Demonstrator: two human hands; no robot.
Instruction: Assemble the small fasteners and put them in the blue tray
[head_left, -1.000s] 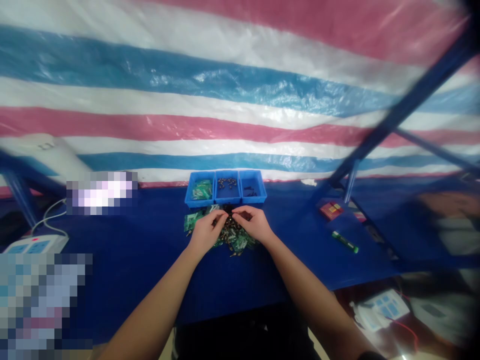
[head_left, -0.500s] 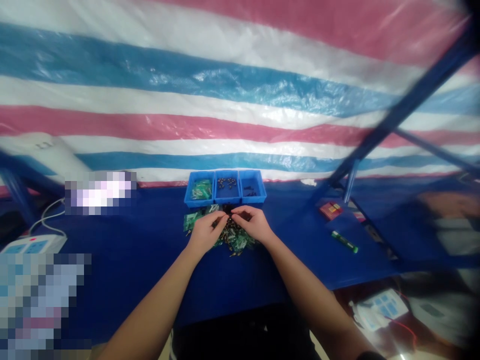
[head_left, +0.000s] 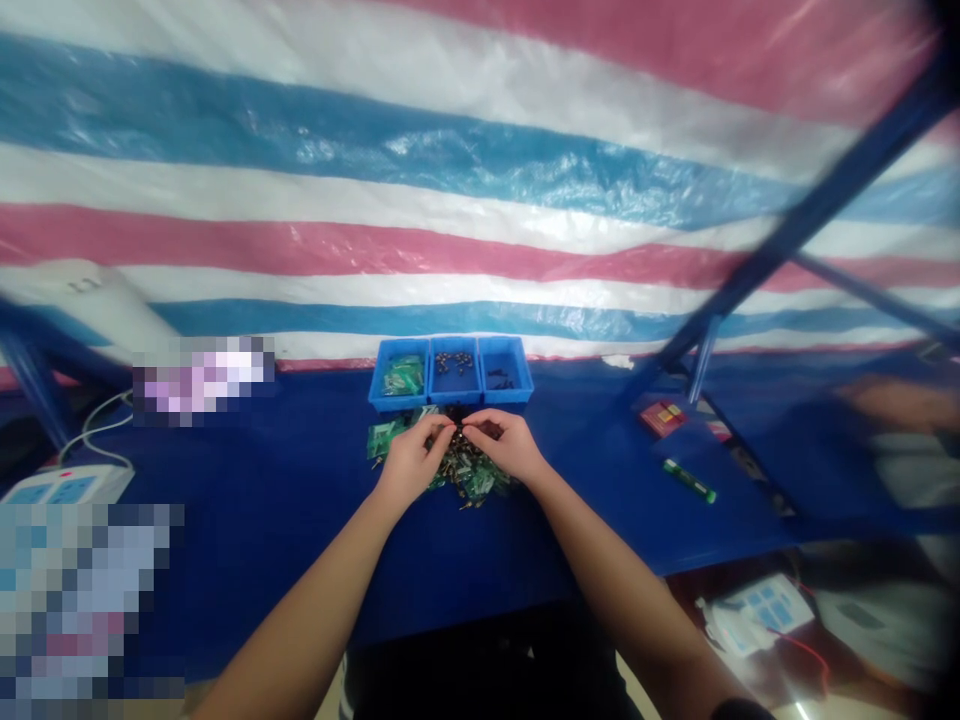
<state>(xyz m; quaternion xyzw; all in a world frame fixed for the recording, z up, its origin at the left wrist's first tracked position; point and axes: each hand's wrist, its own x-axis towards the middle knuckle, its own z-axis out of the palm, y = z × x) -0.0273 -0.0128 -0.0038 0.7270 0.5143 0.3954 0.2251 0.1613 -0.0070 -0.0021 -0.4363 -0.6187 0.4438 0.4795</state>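
My left hand (head_left: 411,460) and my right hand (head_left: 507,444) meet over a heap of small green circuit boards and brass-coloured parts (head_left: 466,478) on the blue table (head_left: 262,480). Both hands are pinched, fingertips almost touching each other above the heap. They hold one small piece between them; it is too small to name. Just behind the heap stand three joined blue bins (head_left: 451,372): green boards in the left one, brass parts in the middle one, dark bits in the right one.
A red box (head_left: 661,417) and a green stick-shaped item (head_left: 688,481) lie at the right. A white power strip (head_left: 64,486) with a cord sits at the left edge. A striped tarp (head_left: 450,200) hangs behind; a blue frame bar (head_left: 787,240) slants at the right.
The hands stay pinched together over the heap with only slight finger movement; the view has shifted a little.
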